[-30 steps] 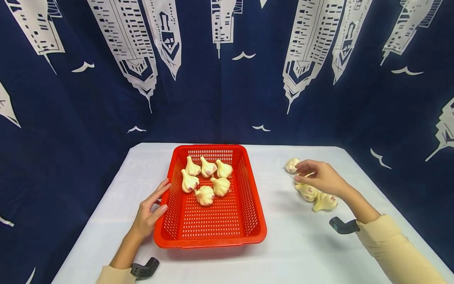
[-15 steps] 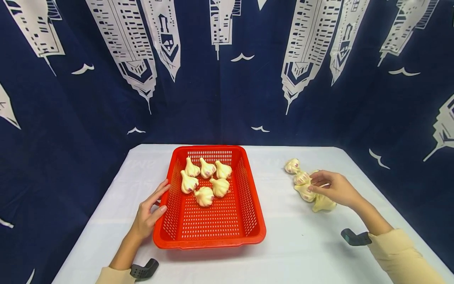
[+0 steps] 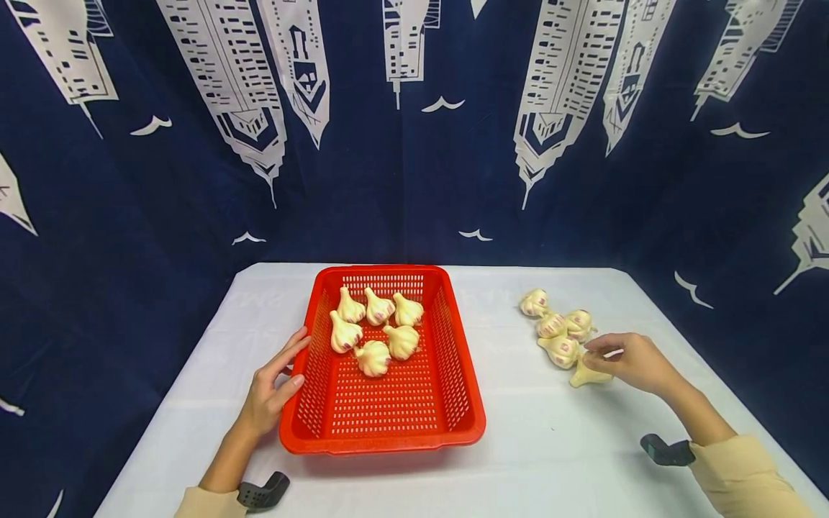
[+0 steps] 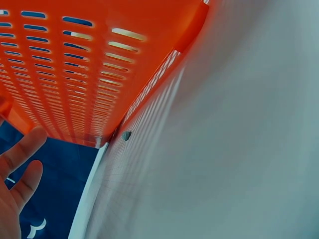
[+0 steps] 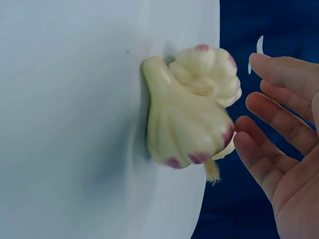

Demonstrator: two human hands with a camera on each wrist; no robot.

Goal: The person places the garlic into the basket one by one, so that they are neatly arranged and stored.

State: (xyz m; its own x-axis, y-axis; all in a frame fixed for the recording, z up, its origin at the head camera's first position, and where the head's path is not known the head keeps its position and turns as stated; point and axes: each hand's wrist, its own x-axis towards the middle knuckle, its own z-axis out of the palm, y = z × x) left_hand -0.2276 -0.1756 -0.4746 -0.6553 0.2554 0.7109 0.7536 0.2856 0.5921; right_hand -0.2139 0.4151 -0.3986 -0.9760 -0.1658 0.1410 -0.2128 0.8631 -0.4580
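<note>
My left hand (image 3: 268,392) rests at the left side of a red perforated plastic basket (image 3: 388,443), fingertips on its rim. The left wrist view has its fingers extended beside the slotted wall (image 4: 75,84). Several pale garlic bulbs (image 3: 373,358) lie inside the basket, towards its back. My right hand (image 3: 637,363) hovers over the nearest garlic bulb (image 3: 586,374) of a group on the right. Seen from the right wrist, this bulb (image 5: 187,124) lies on its side with purple-tinged ends; the loosely bent fingers (image 5: 254,152) are right beside it, not around it.
Other garlic bulbs (image 3: 560,351) lie close together on the white tablecloth (image 3: 518,460), the farthest bulb (image 3: 534,302) at the back. A navy curtain (image 3: 414,194) with white buildings and birds hangs behind the table. A dark wrist device (image 3: 667,451) sits at each wrist.
My right hand has moved back towards me and to the right, from the farther bulbs to over the nearest one. The left hand and basket have stayed in place.
</note>
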